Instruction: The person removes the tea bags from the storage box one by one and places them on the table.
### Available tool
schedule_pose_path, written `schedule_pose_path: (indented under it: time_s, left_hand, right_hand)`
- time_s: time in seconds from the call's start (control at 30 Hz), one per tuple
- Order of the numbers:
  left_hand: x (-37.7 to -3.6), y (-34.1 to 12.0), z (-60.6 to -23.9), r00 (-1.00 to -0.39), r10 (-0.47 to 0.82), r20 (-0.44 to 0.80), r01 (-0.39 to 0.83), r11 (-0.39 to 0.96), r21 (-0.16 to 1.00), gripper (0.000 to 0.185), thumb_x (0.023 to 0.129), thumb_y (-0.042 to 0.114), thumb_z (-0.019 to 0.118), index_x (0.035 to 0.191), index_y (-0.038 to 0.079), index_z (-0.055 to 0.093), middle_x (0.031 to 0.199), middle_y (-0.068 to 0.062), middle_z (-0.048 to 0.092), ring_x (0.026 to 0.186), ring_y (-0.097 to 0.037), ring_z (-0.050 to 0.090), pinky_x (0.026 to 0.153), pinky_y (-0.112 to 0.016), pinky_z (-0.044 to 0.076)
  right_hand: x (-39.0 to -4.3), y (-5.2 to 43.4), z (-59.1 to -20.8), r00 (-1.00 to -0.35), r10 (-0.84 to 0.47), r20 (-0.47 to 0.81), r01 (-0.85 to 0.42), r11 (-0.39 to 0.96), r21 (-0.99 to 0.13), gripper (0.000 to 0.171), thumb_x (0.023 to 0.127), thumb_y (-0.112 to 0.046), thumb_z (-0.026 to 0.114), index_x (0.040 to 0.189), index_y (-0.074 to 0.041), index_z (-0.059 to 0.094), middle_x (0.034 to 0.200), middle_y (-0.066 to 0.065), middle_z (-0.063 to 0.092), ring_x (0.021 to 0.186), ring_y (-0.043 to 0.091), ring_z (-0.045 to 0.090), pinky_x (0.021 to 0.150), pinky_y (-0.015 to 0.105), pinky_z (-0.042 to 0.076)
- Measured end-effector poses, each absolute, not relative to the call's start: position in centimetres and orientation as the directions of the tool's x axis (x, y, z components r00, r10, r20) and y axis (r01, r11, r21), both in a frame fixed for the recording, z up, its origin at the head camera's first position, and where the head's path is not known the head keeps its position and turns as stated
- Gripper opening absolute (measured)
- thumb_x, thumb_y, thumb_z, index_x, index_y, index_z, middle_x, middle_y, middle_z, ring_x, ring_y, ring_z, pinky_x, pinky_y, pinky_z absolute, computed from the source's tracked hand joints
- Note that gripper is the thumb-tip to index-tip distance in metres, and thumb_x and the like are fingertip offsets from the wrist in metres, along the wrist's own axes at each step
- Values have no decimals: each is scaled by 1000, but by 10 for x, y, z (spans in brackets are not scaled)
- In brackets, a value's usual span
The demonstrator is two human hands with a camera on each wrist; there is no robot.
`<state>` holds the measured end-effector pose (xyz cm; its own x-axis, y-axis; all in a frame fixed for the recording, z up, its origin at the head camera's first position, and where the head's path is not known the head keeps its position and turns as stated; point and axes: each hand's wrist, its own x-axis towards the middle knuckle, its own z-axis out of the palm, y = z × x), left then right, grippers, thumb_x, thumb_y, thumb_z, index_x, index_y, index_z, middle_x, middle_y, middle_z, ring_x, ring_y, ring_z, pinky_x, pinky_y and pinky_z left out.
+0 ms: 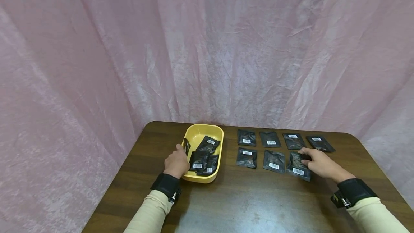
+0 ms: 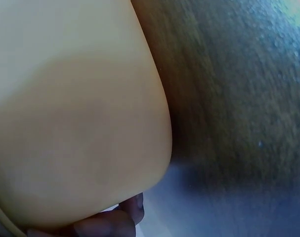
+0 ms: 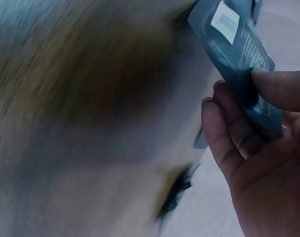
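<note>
1. Right hand (image 1: 318, 163) pinching a black packet (image 1: 299, 166) between thumb and fingers, well right of the yellow tray (image 1: 217, 134).
2. Left hand (image 1: 176, 161) curled round the tray's near left rim, gripping it.
3. Several packets (image 1: 203, 159) piled inside the tray.
4. Six more packets (image 1: 258, 148) in two rows right of the tray, on the brown table (image 1: 245, 200).

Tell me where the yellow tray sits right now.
In the head view the yellow tray sits left of centre on the table, by the left hand.
</note>
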<state>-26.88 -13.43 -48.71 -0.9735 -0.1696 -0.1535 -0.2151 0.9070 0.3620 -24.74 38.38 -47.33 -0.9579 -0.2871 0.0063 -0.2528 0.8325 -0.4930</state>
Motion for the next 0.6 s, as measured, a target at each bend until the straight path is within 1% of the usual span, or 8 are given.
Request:
schedule_pose_path:
  time_s: [0.03,0.07,0.23,0.27,0.3,0.43,0.6]
  left_hand:
    - [-269,-134,-487,-973,-172,-153,-217,907,361,54,85,14,82,122,1,46,101,-21,69,87,-35,70,78,-52,56]
    - [-272,-136,-495,-977,-164,-135,-202,912,358,55,85,17,83,123,2,46,102,-21,70,88,-35,70,78,-51,56]
    - [-273,-135,-496,-980,-153,-129,-189,916,354,55,85,17,83,123,2,46,103,-21,70,90,-36,71,79,-52,56]
    - [-273,-135,-497,-980,-153,-128,-189,916,354,55,85,17,83,123,2,46,102,-21,70,90,-36,71,79,-52,56]
    - [-269,-133,-489,-976,-163,-144,-205,912,356,54,85,14,82,123,1,46,102,-22,70,89,-36,71,79,-53,56]
    - [-270,-135,-491,-974,-169,-148,-212,909,359,56,86,15,83,125,1,45,102,-21,70,87,-35,70,78,-53,56]
    - [-269,-136,-488,-973,-170,-154,-216,907,361,58,86,16,83,126,1,44,103,-21,70,87,-35,69,78,-53,56]
  right_hand:
    - [-249,386,-476,-956,-292,-1,-254,835,-488,31,98,-2,66,126,11,65,118,25,72,104,35,68,85,52,56]
    - [-250,389,-478,-956,-292,-10,-251,838,-485,31,97,-2,66,125,11,65,116,24,73,104,35,68,86,52,56]
    - [-257,397,-489,-959,-282,-31,-236,852,-468,28,95,-1,68,120,12,66,107,21,73,98,32,68,84,52,56]
    - [-259,398,-490,-958,-284,-26,-241,854,-461,28,95,0,68,120,12,66,107,22,73,98,33,68,84,53,56]
    - [-261,399,-491,-958,-285,-19,-246,857,-454,27,94,0,68,119,12,66,107,24,73,97,34,68,84,55,56]
    - [-269,399,-492,-962,-272,-5,-245,873,-421,25,93,1,69,116,11,67,108,27,73,97,35,69,84,56,55]
    - [-274,398,-494,-969,-243,-39,-208,893,-399,26,93,0,69,116,12,65,109,27,73,91,31,64,81,50,54]
